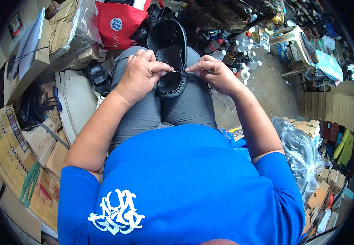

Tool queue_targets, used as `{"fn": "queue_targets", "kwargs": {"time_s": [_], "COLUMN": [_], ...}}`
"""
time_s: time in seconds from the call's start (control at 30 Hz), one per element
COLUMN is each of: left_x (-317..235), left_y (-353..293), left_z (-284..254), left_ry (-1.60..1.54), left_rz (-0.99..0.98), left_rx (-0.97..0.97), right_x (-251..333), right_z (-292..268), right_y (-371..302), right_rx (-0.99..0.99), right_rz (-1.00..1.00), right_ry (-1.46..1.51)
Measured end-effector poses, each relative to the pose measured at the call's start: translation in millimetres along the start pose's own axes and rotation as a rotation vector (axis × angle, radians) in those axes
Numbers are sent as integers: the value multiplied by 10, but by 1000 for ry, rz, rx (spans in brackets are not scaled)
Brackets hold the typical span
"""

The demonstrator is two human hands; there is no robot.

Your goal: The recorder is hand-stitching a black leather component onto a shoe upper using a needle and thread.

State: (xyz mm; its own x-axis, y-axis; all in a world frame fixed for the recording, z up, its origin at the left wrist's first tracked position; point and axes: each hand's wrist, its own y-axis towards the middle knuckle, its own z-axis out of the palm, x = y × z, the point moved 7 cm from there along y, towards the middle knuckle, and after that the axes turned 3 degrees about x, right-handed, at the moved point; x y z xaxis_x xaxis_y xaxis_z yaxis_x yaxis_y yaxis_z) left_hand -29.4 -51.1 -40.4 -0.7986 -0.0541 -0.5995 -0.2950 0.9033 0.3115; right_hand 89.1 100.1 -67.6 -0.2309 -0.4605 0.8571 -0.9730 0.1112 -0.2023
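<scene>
A black leather moccasin [171, 85] lies across my thighs, its opening facing up and gathered stitches running round its toe edge. Over the shoe, a thin bright needle [178, 72] spans the small gap between my fingertips. My left hand [142, 71] is closed in a pinch at the needle's left end, above the shoe's inside. At the other end, beside the right edge of the shoe, the thumb and forefinger of my right hand [215, 73] are pinched together. Any thread is too fine to follow clearly.
A red bag [120, 24] and another black shoe [99, 76] are beyond and left of my knees. Cardboard boxes [9, 134] crowd the left. White bottles [246, 47] and a pale plastic stool [287, 38] stand ahead right, with clear plastic bags [295, 151] nearer me.
</scene>
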Motion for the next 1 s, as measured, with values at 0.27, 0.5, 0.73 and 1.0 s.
{"fn": "queue_targets", "kwargs": {"time_s": [0.27,0.5,0.73,1.0], "left_x": [36,33,80,114], "left_y": [-1,9,90,73], "left_z": [3,22,116,215], "left_ry": [8,19,-19,-21], "left_rz": [-11,-16,-61,-108], "left_rx": [21,34,111,152], "right_x": [-1,-5,-77,-132], "right_z": [-13,-10,10,6], "right_y": [45,45,66,81], "right_rx": [8,23,97,71], "right_rz": [-18,32,31,-13], "right_ry": [-3,37,165,83]}}
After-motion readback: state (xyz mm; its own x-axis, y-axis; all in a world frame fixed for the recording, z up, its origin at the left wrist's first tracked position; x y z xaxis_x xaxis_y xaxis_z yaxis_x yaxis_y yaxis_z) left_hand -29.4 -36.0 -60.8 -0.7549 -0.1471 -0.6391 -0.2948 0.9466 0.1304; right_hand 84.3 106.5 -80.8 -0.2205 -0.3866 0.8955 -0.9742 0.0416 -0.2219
